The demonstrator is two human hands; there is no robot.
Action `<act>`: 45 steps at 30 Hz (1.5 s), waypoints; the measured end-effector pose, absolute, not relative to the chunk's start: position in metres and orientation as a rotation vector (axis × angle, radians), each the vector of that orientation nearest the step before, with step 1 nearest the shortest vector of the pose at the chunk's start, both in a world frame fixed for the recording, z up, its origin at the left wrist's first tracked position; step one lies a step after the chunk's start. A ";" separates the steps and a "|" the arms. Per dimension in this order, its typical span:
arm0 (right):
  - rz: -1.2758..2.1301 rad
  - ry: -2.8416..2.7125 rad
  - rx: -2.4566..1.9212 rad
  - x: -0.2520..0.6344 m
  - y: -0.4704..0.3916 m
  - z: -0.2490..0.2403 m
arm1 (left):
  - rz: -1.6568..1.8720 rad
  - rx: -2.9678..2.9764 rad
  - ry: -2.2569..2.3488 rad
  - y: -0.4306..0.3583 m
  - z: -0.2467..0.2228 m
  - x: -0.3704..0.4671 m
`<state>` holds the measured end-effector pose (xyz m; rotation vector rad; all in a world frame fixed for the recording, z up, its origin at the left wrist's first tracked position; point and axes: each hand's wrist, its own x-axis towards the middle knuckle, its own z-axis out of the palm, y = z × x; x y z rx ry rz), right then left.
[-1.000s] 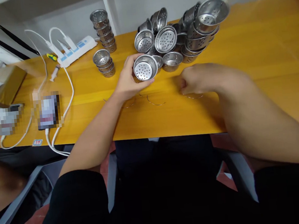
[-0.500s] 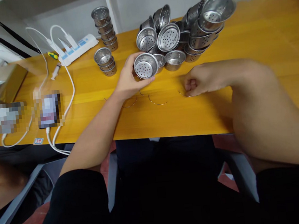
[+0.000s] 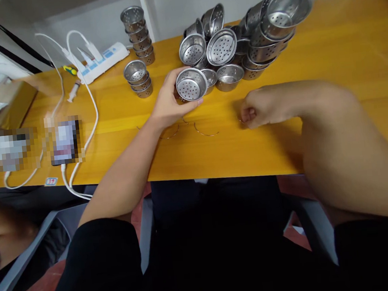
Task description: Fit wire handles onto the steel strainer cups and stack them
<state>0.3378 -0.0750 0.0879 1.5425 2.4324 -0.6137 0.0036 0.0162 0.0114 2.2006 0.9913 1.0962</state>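
My left hand [image 3: 166,103] is closed round the side of a perforated metal cup [image 3: 191,87], its open mouth tilted toward me so the holes in the base show. To the right, my right hand [image 3: 258,107] is low over the table with its fingers curled in a pinch. A short end of thin curved wire [image 3: 241,121] pokes out at those fingertips; the rest of it is hidden. Between the hands lies another bent wire [image 3: 207,134], and more thin wires rest by my left forearm.
A pile of perforated cups [image 3: 221,46] stands behind my hands, with a tall leaning stack [image 3: 271,44] at its right. Two neat stacks [image 3: 137,36] are further left. A power strip [image 3: 103,62], cables, a syringe [image 3: 73,92] and a phone [image 3: 66,142] occupy the left. Another person's arm [image 3: 5,223] shows there.
My right hand has shifted slightly right, and the wire at its fingertips now shows less. My left hand keeps hold of the cup. The whole view has shifted a little.
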 end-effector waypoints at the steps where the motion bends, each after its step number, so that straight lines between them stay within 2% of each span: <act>1: -0.608 2.361 1.486 0.333 -0.077 0.091 | 1.089 2.195 1.002 0.016 0.012 0.004; 8: -0.288 2.286 1.656 0.281 -0.092 0.109 | 1.181 2.209 1.050 0.016 0.011 0.004; 14: -0.261 2.413 1.567 0.261 -0.089 0.096 | 1.306 2.228 1.123 0.024 0.005 0.004; 21: -0.269 2.409 1.586 0.258 -0.085 0.089 | 1.234 2.222 1.107 0.022 0.004 0.002; 32: -0.124 2.493 1.459 0.266 -0.086 0.079 | 1.462 2.277 0.684 0.072 -0.039 0.003; 38: -0.296 2.558 1.534 0.279 -0.081 0.084 | 1.299 2.407 0.621 0.069 -0.029 0.001; 45: -0.538 2.741 1.608 0.289 -0.070 0.071 | 1.315 2.438 0.596 0.072 -0.028 0.003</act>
